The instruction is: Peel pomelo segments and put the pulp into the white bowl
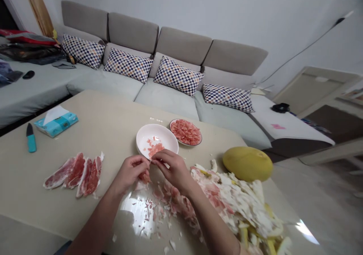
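My left hand [132, 173] is closed around a pink pomelo segment [145, 176], part of which shows below the fingers. My right hand [172, 170] pinches beside it, fingertips meeting those of the left; what lies between them is too small to make out. Both hands are at the near rim of a white bowl [141, 136], which holds some loose pink pomelo flesh [155, 148]. Behind the bowl, to the right, a dark-rimmed plate is heaped with pomelo flesh [186, 132]. Several pomelo segments [74, 174] lie on the table to the left.
Pomelo peel and membranes [244, 198] are piled at the right, beside a whole yellow pomelo [248, 163]. Scraps litter the table [104, 115] near my arms. A teal-handled knife [31, 141] and a blue tissue pack [58, 122] lie at left. A sofa [167, 96] stands behind.
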Motion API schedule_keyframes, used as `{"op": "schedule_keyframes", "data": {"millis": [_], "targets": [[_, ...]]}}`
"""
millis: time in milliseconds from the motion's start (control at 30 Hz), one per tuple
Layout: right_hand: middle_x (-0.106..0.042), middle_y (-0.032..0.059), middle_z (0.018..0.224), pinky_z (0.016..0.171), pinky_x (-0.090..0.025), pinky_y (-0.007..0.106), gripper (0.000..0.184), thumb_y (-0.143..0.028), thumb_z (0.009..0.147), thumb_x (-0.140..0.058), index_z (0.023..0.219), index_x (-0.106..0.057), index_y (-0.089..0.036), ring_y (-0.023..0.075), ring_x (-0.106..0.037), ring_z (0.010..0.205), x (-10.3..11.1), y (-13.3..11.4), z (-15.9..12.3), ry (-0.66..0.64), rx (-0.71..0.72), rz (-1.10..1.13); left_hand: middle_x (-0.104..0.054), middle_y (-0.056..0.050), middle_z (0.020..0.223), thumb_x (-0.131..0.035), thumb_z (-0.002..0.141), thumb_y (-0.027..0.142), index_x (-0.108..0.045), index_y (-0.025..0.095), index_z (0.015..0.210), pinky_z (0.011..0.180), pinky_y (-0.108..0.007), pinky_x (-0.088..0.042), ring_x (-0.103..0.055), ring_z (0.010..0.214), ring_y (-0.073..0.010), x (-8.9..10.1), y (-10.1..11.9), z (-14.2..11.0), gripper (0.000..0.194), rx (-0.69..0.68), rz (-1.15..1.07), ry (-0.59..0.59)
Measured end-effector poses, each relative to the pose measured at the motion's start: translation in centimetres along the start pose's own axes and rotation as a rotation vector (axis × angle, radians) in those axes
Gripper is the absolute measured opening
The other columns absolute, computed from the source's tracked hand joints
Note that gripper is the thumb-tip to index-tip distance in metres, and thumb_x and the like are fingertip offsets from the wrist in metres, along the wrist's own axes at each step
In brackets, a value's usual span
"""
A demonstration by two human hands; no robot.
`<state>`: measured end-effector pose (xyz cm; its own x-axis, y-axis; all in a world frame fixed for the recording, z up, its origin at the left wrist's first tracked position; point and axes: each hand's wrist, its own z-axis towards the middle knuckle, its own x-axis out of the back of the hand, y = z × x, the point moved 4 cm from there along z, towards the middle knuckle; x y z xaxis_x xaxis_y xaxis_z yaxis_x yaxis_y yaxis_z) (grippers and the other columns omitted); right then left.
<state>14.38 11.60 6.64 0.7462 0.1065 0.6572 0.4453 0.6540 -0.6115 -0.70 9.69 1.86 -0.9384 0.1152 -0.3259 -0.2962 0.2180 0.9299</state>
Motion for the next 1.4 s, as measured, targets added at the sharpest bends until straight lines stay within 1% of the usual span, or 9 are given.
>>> {"op": "schedule_keyframes", "data": {"millis": [233,367,567,833,933,1200,1267,1367,1400], "targets": [[-0.071,0.0060,0.090,0.069,-0.053,0.030,0.013,-0.029,0.092,-0.059,0.093,-0.071,-0.024,0.0196,-0.065,0.081,-0.1,0.4,0.1,0.015,-0.129,0.116,-0.071,-0.003,0.072,-0.073,0.074,0.037,-0.073,0.017,0.082,0.056,-0.022,-0.050,-0.066,0.059,-0.0142,1.3,0.2,0.4,0.022,-0.114,0.071,0.154],[-0.072,0.0037,0.086,0.069,-0.052,0.028,0.010,-0.028,0.089,-0.063,0.089,-0.072,-0.023,0.0185,-0.066,0.080,0.1,0.6,0.0,0.010,-0.240,0.171,-0.074,-0.005,0.076,-0.070,0.077,0.036,-0.074,0.017,0.095,0.058,-0.026,-0.051,-0.067,0.060,-0.0173,0.6,-0.1,0.4,0.026,-0.122,0.212,0.108],[-0.072,0.0032,0.086,0.068,-0.051,0.028,0.012,-0.030,0.089,-0.063,0.090,-0.072,-0.022,0.0180,-0.066,0.078,0.0,0.9,-0.2,-0.040,-0.247,0.146,-0.074,-0.007,0.087,-0.065,0.081,0.028,-0.076,0.020,0.091,0.062,-0.027,-0.053,-0.067,0.065,-0.0186,0.3,-0.5,0.1,0.017,-0.280,0.382,0.091],[-0.069,0.0033,0.083,0.067,-0.048,0.026,0.010,-0.014,0.087,-0.061,0.087,-0.070,-0.019,0.0159,-0.062,0.074,-0.5,0.1,-0.4,-0.191,-0.158,0.010,-0.066,-0.002,0.070,-0.059,0.082,0.019,-0.072,0.021,0.074,0.063,-0.025,-0.046,-0.062,0.067,-0.0169,0.2,0.9,-0.6,0.015,-0.523,0.670,0.180],[-0.068,0.0024,0.081,0.066,-0.047,0.025,0.012,-0.010,0.085,-0.061,0.084,-0.069,-0.019,0.0149,-0.061,0.071,-0.5,0.0,-0.1,-0.220,-0.125,-0.027,-0.065,-0.001,0.068,-0.061,0.083,0.025,-0.069,0.020,0.074,0.060,-0.024,-0.046,-0.060,0.060,-0.0148,1.2,1.1,-0.4,0.013,-0.470,0.540,0.288],[-0.069,0.0132,0.109,0.085,-0.048,0.036,0.029,-0.011,0.090,-0.048,0.112,-0.066,-0.018,0.0255,-0.064,0.100,0.6,1.8,-0.2,0.093,-0.153,-0.453,-0.067,-0.002,0.061,-0.072,0.075,0.040,-0.072,0.016,0.080,0.045,-0.019,-0.042,-0.060,0.055,-0.0137,2.7,0.8,0.0,0.024,-0.215,0.189,0.345],[-0.070,0.0111,0.105,0.076,-0.048,0.029,0.027,-0.013,0.093,-0.046,0.107,-0.068,-0.020,0.0222,-0.066,0.090,-1.2,1.6,-1.4,-0.028,-0.183,-0.513,-0.067,-0.002,0.060,-0.075,0.073,0.040,-0.072,0.015,0.079,0.044,-0.018,-0.043,-0.062,0.056,-0.0141,2.8,0.8,-0.2,0.026,-0.204,0.102,0.369],[-0.071,0.0083,0.097,0.065,-0.045,0.025,0.022,-0.011,0.089,-0.051,0.097,-0.069,-0.020,0.0220,-0.067,0.083,-5.2,1.9,-3.4,-0.454,-0.286,-0.656,-0.066,-0.001,0.061,-0.077,0.070,0.042,-0.070,0.015,0.079,0.041,-0.017,-0.042,-0.062,0.055,-0.0137,3.3,0.7,-0.1,0.029,-0.196,0.001,0.417],[-0.071,0.0095,0.094,0.063,-0.043,0.025,0.021,-0.009,0.087,-0.052,0.094,-0.069,-0.018,0.0223,-0.067,0.079,-6.2,2.0,-3.7,-0.490,-0.307,-0.670,-0.066,-0.001,0.061,-0.077,0.070,0.043,-0.070,0.015,0.079,0.041,-0.016,-0.042,-0.062,0.054,-0.0132,3.4,0.6,-0.1,0.030,-0.196,-0.017,0.428]]}}
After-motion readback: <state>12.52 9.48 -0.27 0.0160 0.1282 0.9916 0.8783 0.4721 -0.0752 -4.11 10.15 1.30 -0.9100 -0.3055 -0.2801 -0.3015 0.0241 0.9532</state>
